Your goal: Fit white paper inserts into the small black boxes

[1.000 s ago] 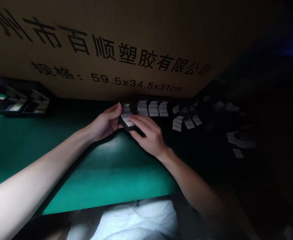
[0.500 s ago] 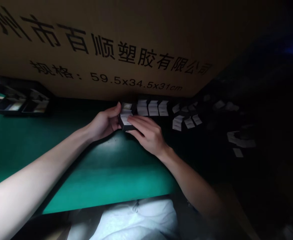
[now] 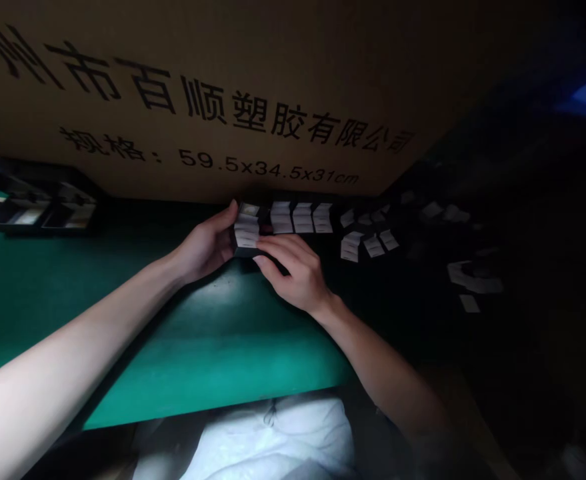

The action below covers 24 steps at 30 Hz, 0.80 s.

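Note:
In both hands I hold a small black box (image 3: 246,233) with white folded paper showing on its face, at the far edge of the green mat (image 3: 197,333). My left hand (image 3: 205,247) grips its left side, and the fingertips of my right hand (image 3: 290,270) press against its right side and lower edge. Just to the right stand several similar white-topped pieces (image 3: 303,219) in a row. The hands hide part of the box.
A large brown carton (image 3: 187,113) printed with black Chinese characters and dimensions stands behind the mat. Black trays (image 3: 37,217) lie at the far left. Loose white paper pieces (image 3: 363,240) are scattered on the dark surface at right.
The black box has shifted slightly left and its white face now shows more fully. My right hand has moved a little left with it.

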Available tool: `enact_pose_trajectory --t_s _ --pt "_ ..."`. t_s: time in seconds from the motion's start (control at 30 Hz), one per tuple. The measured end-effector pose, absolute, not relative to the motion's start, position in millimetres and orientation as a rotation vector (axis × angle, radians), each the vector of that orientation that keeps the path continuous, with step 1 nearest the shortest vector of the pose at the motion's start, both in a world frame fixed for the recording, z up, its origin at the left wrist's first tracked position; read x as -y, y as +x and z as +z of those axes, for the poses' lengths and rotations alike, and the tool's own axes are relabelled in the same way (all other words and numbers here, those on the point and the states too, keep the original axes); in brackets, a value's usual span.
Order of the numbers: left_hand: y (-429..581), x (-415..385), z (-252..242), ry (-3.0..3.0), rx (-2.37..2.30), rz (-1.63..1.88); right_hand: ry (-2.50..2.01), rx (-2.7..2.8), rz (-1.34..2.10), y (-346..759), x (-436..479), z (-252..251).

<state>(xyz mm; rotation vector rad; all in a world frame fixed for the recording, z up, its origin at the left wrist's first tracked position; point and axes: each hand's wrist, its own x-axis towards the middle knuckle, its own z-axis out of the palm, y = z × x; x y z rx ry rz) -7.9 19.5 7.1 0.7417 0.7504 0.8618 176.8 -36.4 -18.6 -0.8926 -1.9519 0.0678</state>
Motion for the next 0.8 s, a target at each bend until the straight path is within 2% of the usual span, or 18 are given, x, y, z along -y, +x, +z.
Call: enact_pose_trajectory --t_s 0.37,0.5,0.63,0.8 --pt "-8.7 -22.8 13.4 0.74 -0.887 0.841 -0.902 1.778 -0.186 221.3 34.7 5.8" --pt "-6.6 -21.5 21.2 0.721 -0.937 0.842 -1.184 1.594 -0.296 278.4 49.0 12.1" --pt "-4.4 -19.6 26.0 0.723 -0.947 0.843 -1.543 1.253 -0.217 356.0 67.3 -4.1" --pt "-7.0 -20.7 22.9 0.769 -0.902 0.857 -1.864 0.929 -0.344 448.7 85.8 -14.3"
